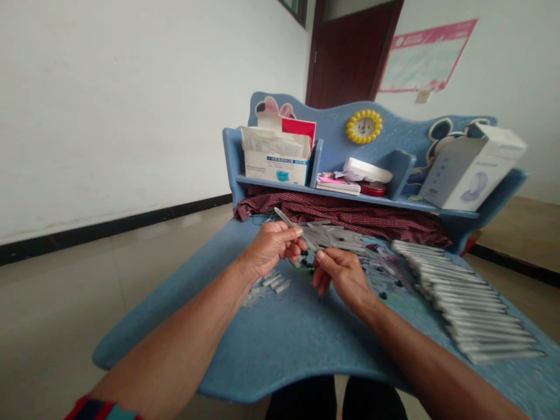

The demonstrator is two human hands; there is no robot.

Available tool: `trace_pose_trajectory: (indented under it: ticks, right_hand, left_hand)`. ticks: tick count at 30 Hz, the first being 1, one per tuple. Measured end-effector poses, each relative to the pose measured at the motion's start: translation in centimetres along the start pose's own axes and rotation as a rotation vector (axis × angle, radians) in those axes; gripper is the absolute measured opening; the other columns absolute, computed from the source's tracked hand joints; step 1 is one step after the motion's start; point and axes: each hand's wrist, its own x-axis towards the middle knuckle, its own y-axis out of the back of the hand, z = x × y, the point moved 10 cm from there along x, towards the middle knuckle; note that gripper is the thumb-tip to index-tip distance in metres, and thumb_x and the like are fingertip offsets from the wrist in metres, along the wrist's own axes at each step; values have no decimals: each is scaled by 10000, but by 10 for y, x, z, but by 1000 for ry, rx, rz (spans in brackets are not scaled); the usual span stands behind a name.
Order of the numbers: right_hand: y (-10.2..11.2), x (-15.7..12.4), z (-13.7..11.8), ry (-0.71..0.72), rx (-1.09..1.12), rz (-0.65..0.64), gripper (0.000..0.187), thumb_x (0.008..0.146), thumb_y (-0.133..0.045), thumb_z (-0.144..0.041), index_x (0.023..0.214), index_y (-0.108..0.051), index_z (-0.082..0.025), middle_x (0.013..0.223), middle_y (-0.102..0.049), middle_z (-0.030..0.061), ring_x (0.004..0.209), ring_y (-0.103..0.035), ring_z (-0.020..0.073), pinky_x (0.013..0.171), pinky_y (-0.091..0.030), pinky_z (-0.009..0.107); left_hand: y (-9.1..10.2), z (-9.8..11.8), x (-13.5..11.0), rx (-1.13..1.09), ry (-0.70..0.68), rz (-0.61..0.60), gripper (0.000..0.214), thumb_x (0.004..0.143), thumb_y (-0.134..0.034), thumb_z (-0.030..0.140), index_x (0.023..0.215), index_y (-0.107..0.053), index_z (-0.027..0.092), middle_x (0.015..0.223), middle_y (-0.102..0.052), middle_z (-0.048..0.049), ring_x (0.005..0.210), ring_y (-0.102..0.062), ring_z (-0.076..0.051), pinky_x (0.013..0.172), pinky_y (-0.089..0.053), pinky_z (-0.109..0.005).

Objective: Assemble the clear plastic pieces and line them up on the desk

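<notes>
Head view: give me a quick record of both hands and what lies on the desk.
left hand: pinches a grey stick, tip pointing up-left
right hand: fingertips by the stick's lower end; grip unclear
row of grey sticks: side by side on the desk, right side
short pieces: beside left wrist
plaid cloth: along the desk's back

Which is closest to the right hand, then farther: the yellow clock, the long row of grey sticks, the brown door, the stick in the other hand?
1. Thin grey stick, in the left hand, beside the right hand.
2. Row of grey sticks, on the desk's right side.
3. Yellow clock, on the desk's back panel.
4. Brown door, behind the desk.
</notes>
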Motion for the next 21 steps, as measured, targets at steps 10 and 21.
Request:
trace_pose_trajectory:
  ticks: [10,21]
  right_hand:
    - [4,2,0,32,15,58,282,714,-596,-423,736,-484,-165,475,-589,-23,315,-481,88,328,-363,178]
    - [-1,3,5,-41,142,-10,301,710,-599,-433,784,-465,-174,486,-610,-17,310,-489,101,333,-373,189]
  left_hand:
    - [3,1,0,-6,-5,20,136,717,-596,210,659,-526,108,584,-628,-45,408,-519,-89,402,-431,-212]
    - [5,1,1,-5,-8,28,132,712,-603,212,673,-537,105,596,-630,-48,424,-525,-90,418,-442,-215]
